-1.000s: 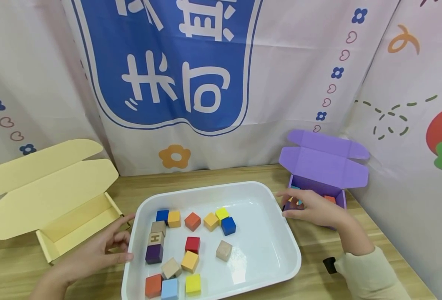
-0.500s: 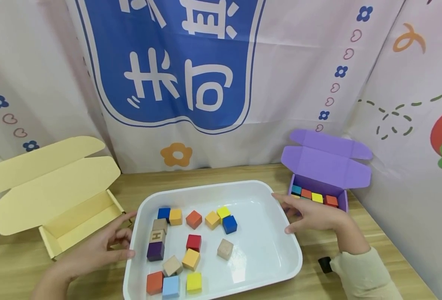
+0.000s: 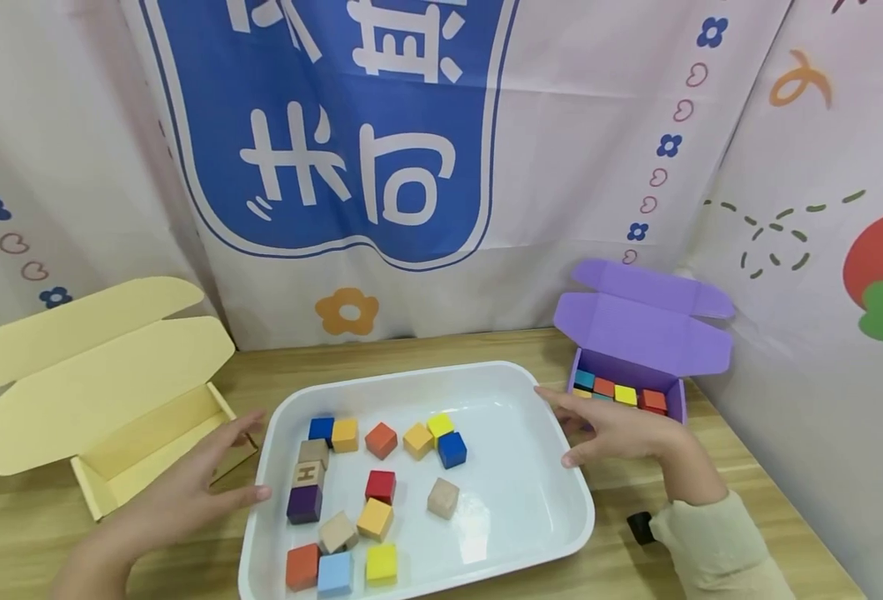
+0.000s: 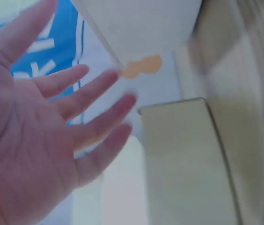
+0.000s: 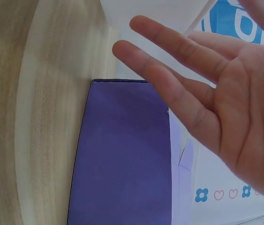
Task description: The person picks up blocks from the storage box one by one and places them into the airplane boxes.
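A white tray (image 3: 516,492) holds several coloured and plain wooden cubes, among them a purple cube (image 3: 304,504), a cube marked H (image 3: 309,474), a plain cube (image 3: 443,497) and a dark blue cube (image 3: 452,449). At the tray's left rim is my left hand (image 3: 175,492), fingers spread and nothing in it. In the left wrist view the left palm (image 4: 38,140) faces the camera with the fingers extended. My right hand (image 3: 621,427) is at the tray's right rim, thumb and index finger apart along the edge. The right wrist view shows the right palm (image 5: 244,98) bare, fingers fairly straight.
An open yellow box (image 3: 149,442) stands left of the tray, behind the left hand. Behind the right hand, an open purple box (image 3: 629,367) has coloured cubes inside. A printed cloth (image 3: 546,208) hangs at the table's back, and a small black object (image 3: 640,527) is by the right sleeve.
My right hand has come down from in front of the purple box along the tray's right rim, uncovering cubes in the box. The left fingers have straightened. The cubes in the tray have stayed put.
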Motion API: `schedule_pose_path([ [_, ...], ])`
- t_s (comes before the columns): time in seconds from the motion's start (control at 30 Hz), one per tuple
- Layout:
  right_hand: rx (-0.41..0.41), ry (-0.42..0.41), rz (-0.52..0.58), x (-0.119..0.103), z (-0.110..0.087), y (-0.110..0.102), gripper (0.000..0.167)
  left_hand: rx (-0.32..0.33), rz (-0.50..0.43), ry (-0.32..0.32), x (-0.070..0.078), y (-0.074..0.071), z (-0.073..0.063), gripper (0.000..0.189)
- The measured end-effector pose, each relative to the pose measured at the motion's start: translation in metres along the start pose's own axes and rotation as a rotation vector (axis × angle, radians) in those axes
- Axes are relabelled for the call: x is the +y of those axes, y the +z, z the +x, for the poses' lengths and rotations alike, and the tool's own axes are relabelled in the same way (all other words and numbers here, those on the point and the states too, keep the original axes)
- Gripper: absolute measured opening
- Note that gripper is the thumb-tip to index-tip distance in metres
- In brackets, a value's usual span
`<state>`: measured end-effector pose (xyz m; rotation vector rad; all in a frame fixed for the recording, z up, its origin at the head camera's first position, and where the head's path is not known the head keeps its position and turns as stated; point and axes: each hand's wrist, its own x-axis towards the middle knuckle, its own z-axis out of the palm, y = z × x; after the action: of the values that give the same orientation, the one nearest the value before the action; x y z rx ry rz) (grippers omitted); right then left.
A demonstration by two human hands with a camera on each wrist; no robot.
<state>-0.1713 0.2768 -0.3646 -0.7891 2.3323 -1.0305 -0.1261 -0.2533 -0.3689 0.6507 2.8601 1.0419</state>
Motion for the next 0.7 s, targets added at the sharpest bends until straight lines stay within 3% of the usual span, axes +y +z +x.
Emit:
schedule_pose_path([
  [0.13, -0.005, 0.008, -0.001, 0.0, 0.001, 0.001, 0.093, 0.008, 0.071, 0.041, 0.022, -0.007, 0.008, 0.079],
  [0.27, -0.002, 0.015, -0.012, 0.0, 0.0, 0.0, 0.094, -0.088, 0.034, 0.054, 0.047, -0.01, 0.024, 0.072],
  [0.4, -0.004, 0.014, -0.013, -0.001, 0.0, 0.001, 0.094, -0.206, -0.012, 0.085, 0.063, -0.001, 0.038, 0.067],
  [0.57, -0.004, 0.011, -0.017, -0.001, 0.0, 0.001, 0.094, -0.315, -0.001, 0.149, 0.067, 0.015, 0.039, 0.061],
  [0.7, -0.001, 0.013, -0.02, -0.001, 0.0, 0.001, 0.093, -0.373, 0.011, 0.139, 0.065, 0.027, 0.031, 0.06],
])
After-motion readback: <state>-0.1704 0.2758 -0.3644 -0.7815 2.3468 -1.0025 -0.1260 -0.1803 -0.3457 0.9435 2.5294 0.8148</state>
